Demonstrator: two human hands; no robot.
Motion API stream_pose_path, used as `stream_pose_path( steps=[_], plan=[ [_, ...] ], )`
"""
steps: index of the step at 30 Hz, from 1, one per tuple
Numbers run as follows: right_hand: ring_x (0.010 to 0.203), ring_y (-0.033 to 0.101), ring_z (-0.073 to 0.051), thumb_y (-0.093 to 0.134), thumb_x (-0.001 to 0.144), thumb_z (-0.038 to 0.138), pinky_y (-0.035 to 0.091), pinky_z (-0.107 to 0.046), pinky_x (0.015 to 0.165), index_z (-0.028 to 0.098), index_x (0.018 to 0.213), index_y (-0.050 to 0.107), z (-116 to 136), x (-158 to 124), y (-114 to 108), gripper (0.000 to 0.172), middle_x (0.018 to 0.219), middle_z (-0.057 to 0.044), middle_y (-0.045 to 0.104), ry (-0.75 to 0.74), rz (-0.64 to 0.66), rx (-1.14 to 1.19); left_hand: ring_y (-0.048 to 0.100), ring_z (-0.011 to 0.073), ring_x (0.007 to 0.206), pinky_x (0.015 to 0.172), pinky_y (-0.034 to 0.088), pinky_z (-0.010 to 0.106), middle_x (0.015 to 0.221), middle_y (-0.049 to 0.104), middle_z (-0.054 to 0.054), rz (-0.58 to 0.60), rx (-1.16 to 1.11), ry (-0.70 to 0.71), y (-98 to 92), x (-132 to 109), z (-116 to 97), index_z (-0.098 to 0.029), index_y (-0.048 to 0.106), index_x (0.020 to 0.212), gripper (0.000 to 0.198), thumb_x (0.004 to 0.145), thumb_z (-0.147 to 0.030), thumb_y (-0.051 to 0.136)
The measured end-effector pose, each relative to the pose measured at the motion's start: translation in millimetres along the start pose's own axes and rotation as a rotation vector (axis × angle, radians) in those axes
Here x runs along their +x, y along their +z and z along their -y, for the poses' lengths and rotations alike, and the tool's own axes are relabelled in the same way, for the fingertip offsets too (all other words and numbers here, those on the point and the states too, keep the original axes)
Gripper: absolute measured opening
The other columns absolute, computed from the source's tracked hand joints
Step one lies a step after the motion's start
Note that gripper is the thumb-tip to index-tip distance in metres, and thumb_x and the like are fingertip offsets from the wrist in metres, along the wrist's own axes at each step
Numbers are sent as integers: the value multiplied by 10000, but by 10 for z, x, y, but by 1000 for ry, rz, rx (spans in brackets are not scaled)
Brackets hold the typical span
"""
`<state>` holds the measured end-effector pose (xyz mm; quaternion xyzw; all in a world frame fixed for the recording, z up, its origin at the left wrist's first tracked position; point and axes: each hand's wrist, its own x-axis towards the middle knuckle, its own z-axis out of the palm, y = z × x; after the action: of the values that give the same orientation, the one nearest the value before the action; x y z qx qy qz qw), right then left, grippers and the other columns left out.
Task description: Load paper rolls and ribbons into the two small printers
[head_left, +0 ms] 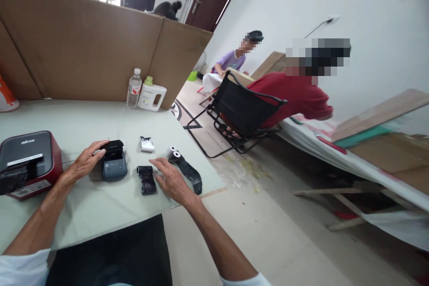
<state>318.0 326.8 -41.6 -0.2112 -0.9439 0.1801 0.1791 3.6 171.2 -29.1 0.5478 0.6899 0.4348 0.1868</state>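
Note:
My left hand (82, 161) has its thumb and fingers at the left edge of the raised black lid of a small dark blue-grey portable printer (114, 170), which stands on the table. My right hand (172, 182) is open, fingers stretched out over the table, holding nothing. Just left of its fingertips lies a black roll (146, 181) with its film partly unwound. Beyond and to the right of this hand is another black roll with a long loose strip (191, 173), next to a small white roll (171, 149). A white roll with black film (146, 144) lies farther back.
A red and black printer (30, 158) with black film stands at the left. A water bottle (134, 89) and a white jug (152, 96) stand before a cardboard partition (90, 53). At the right, a person in red (295, 98) sits in a black chair (243, 107).

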Motion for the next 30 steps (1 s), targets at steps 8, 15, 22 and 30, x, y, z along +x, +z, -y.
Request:
stream_pose_path(
  steps=[8,15,22,30],
  plan=[
    [1380,544,-306,597,799,8,497,-533,1132,255,1462,567,-82,29,45,708,1539,-145,526,-237,84,-132,524,316,1421,1250,340,488,1507,588,135,5,-4,-17,-7,-18,-34,-177,600,1430,653,970,-621,466],
    [1191,618,-287,517,776,-78,575,-466,987,230,1293,701,-71,126,206,630,1334,-138,657,-231,-95,-115,532,311,1417,1243,355,492,1500,603,121,-4,7,-13,1,-31,-5,-205,610,1420,623,973,-616,474],
    [1009,708,-242,548,829,-73,595,-354,843,217,1157,757,-118,201,291,485,1164,-108,742,-243,-129,-68,533,321,1413,1238,362,499,1494,601,132,3,-13,-11,19,-50,-23,-195,607,1426,646,971,-633,469],
    [1057,722,-207,549,991,92,601,-347,911,222,1163,749,289,490,243,293,1141,-103,753,-352,-300,189,534,323,1407,1236,372,483,1489,603,133,18,-11,-1,3,-63,-73,-183,608,1427,625,987,-602,461]
  ],
)
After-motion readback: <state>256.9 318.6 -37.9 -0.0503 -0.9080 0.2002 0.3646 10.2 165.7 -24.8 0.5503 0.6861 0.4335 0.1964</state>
